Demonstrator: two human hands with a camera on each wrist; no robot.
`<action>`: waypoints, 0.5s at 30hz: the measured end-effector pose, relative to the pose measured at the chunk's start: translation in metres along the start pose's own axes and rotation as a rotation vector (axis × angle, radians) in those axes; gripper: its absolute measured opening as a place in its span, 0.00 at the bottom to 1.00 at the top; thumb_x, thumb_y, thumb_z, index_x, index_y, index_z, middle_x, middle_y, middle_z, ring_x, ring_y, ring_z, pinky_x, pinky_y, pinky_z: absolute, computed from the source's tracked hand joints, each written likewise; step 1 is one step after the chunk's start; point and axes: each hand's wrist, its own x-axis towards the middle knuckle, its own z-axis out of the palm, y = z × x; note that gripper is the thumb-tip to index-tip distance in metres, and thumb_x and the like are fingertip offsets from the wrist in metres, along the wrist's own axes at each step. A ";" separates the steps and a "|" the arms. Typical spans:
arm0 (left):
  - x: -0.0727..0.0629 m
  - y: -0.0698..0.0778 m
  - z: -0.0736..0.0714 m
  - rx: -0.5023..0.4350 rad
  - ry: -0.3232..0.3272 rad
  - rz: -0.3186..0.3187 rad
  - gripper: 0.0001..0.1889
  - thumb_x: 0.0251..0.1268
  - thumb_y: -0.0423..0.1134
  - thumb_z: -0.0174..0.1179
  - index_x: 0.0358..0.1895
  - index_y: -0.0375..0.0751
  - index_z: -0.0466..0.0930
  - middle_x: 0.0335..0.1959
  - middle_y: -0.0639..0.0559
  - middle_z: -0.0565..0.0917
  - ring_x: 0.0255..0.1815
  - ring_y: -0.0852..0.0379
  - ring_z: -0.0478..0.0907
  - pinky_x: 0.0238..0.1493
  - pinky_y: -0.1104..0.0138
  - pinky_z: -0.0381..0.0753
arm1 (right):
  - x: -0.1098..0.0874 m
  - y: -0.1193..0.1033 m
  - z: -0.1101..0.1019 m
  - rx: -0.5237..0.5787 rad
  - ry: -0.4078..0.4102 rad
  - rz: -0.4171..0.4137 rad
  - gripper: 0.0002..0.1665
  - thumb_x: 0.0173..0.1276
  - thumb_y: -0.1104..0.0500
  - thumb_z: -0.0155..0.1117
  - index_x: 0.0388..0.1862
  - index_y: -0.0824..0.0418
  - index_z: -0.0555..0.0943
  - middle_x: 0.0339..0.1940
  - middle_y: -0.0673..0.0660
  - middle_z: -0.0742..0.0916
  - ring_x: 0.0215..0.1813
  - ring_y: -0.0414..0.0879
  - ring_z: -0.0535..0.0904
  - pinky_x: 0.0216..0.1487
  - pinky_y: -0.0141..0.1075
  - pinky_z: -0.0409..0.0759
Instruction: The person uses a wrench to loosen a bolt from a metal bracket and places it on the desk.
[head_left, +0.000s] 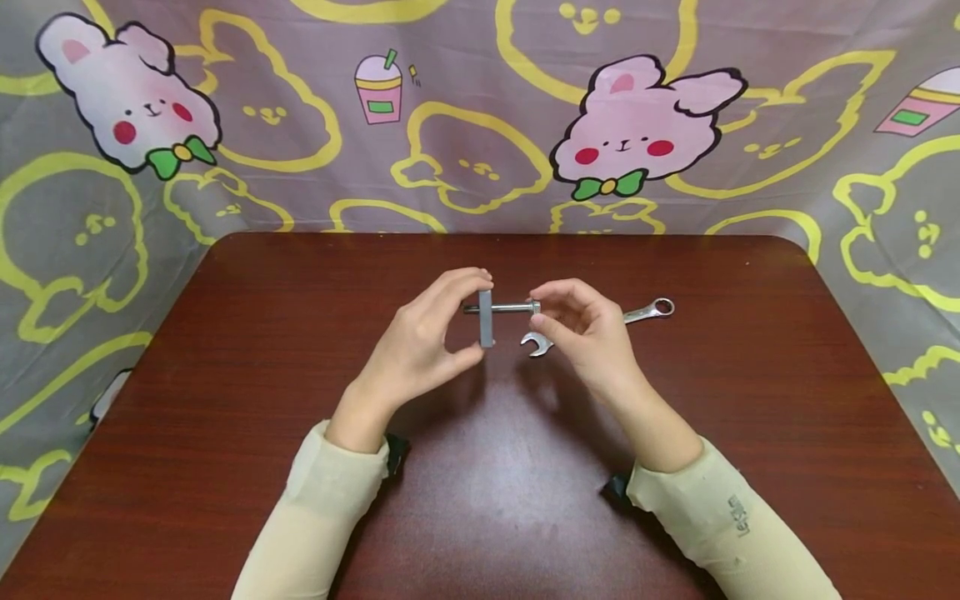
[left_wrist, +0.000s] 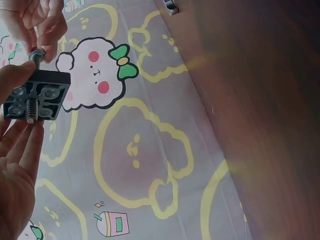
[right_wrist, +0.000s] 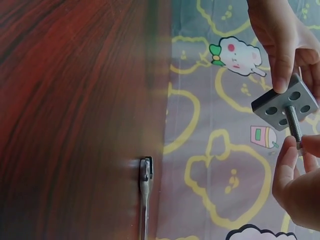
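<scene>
My left hand (head_left: 416, 342) holds a small grey square plate (head_left: 486, 321) by opposite edges, thumb against fingers. Through the plate's middle runs a long threaded bolt (head_left: 512, 308), its tip sticking out on the left side. At the other end, my right hand (head_left: 600, 342) pinches the bolt's head between thumb and fingertips. In the right wrist view, the flat face of the plate (right_wrist: 270, 103) has round holes around the bolt (right_wrist: 295, 124). Recesses mark the opposite face in the left wrist view, where the threaded bolt end (left_wrist: 32, 111) protrudes.
A combination wrench (head_left: 651, 311) lies on the dark red-brown table (head_left: 225, 375) behind and below my right hand, which hides its middle. Its open end points left. A patterned cloth (head_left: 465, 100) hangs around the table's far edge and sides.
</scene>
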 end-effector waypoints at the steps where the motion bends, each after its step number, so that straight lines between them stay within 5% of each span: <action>1: 0.000 0.000 0.000 -0.002 0.002 -0.002 0.35 0.41 0.25 0.72 0.60 0.33 0.72 0.60 0.42 0.78 0.63 0.51 0.76 0.64 0.64 0.77 | 0.000 0.000 0.000 -0.002 -0.002 -0.022 0.17 0.60 0.76 0.64 0.49 0.76 0.79 0.36 0.40 0.87 0.39 0.38 0.82 0.40 0.26 0.80; 9: -0.001 0.000 0.000 -0.018 0.004 -0.012 0.35 0.41 0.25 0.71 0.60 0.33 0.72 0.60 0.41 0.78 0.63 0.51 0.76 0.63 0.64 0.77 | -0.001 0.004 0.000 0.039 -0.056 -0.175 0.12 0.59 0.81 0.59 0.43 0.81 0.77 0.44 0.52 0.85 0.45 0.39 0.85 0.49 0.31 0.85; 15: -0.001 0.001 -0.001 -0.015 0.001 -0.008 0.36 0.40 0.24 0.72 0.60 0.34 0.72 0.61 0.43 0.78 0.63 0.51 0.76 0.62 0.64 0.78 | 0.001 0.006 -0.003 -0.067 -0.037 -0.185 0.12 0.63 0.75 0.63 0.46 0.75 0.79 0.43 0.47 0.86 0.45 0.35 0.83 0.48 0.27 0.83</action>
